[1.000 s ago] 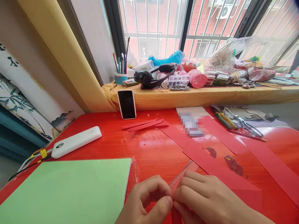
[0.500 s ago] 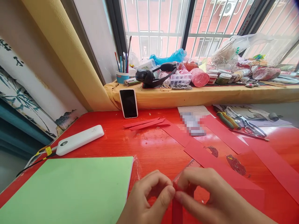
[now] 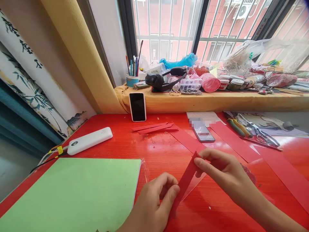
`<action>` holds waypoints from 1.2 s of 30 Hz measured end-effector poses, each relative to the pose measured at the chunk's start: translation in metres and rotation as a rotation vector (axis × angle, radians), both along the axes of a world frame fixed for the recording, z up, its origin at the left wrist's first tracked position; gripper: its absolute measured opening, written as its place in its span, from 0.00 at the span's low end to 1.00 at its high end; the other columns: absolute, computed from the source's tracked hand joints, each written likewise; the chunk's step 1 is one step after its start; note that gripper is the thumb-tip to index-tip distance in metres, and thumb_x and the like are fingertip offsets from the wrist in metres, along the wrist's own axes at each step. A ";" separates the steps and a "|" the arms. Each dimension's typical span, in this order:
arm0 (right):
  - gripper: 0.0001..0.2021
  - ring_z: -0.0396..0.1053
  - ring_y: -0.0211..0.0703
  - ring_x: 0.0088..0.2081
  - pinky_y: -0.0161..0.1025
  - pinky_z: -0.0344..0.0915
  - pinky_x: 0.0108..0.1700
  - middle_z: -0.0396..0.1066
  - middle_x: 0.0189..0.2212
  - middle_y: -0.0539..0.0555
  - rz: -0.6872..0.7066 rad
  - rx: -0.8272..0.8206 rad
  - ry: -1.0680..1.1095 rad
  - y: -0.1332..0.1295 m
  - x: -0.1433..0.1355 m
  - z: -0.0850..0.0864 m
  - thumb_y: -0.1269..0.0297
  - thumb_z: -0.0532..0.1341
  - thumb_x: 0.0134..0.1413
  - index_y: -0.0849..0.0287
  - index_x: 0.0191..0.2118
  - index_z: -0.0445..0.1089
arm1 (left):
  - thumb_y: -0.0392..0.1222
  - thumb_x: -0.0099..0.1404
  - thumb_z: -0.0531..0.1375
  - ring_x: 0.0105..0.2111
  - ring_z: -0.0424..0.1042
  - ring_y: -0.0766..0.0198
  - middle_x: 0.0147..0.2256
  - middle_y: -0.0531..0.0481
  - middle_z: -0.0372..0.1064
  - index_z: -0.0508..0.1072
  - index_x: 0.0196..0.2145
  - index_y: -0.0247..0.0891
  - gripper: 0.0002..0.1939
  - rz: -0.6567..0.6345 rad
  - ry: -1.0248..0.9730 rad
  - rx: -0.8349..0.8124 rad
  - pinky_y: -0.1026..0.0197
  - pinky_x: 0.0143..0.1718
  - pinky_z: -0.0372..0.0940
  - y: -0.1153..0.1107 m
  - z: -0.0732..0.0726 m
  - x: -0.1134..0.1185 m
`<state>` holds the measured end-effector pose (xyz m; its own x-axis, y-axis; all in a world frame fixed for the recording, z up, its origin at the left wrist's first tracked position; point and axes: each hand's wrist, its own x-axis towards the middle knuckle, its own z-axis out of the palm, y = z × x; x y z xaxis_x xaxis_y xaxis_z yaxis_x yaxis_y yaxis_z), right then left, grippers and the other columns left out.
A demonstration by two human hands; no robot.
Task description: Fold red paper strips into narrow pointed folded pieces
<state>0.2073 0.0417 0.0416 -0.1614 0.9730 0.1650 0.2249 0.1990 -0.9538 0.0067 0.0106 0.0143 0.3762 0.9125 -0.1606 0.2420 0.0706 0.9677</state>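
Observation:
A red paper strip [image 3: 185, 180] slants up from the bottom of the view, raised over the red table. My right hand [image 3: 217, 164] pinches its upper end between thumb and fingers. Lower down, my left hand [image 3: 160, 196] grips the strip's left edge with thumb and forefinger. A clear ruler-like sheet [image 3: 194, 184] shows partly behind the strip, mostly covered by it and my right hand. Left of my hands lies a stack of light green paper [image 3: 79, 190]. Beyond them rest narrow folded red strips [image 3: 155, 128] and a wider red paper band [image 3: 184, 138].
A white power bank [image 3: 90, 140] with cables lies at the left. One phone [image 3: 137, 107] leans against the sill; another phone [image 3: 204, 132] lies flat. Pliers [image 3: 238, 128] and scissors [image 3: 264, 135] sit at the back right, near more red paper [image 3: 285, 167]. The windowsill [image 3: 169, 104] is cluttered.
My right hand has moved up and away from my left, drawing the strip's end up so more of it shows. The view has shifted slightly left.

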 end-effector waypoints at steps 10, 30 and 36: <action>0.16 0.72 0.39 0.26 0.36 0.72 0.32 0.73 0.24 0.50 -0.239 -0.030 -0.008 0.022 0.036 -0.001 0.46 0.67 0.52 0.55 0.29 0.75 | 0.50 0.62 0.61 0.29 0.60 0.64 0.30 0.55 0.61 0.75 0.35 0.40 0.11 -0.059 0.142 0.022 0.63 0.31 0.55 0.003 -0.004 -0.001; 0.15 0.72 0.43 0.32 0.41 0.73 0.40 0.74 0.31 0.54 -0.283 -0.228 0.063 0.048 0.064 -0.007 0.46 0.70 0.48 0.52 0.29 0.76 | 0.49 0.63 0.58 0.30 0.74 0.62 0.27 0.50 0.74 0.75 0.26 0.36 0.15 -0.183 0.082 -0.102 0.65 0.35 0.68 0.016 -0.015 -0.005; 0.17 0.71 0.39 0.28 0.39 0.73 0.35 0.72 0.30 0.50 -0.227 -0.136 0.137 0.055 0.073 -0.011 0.44 0.71 0.46 0.51 0.30 0.73 | 0.42 0.72 0.53 0.26 0.70 0.65 0.28 0.50 0.71 0.74 0.27 0.36 0.17 -0.064 0.316 0.462 0.67 0.27 0.64 0.014 -0.025 -0.009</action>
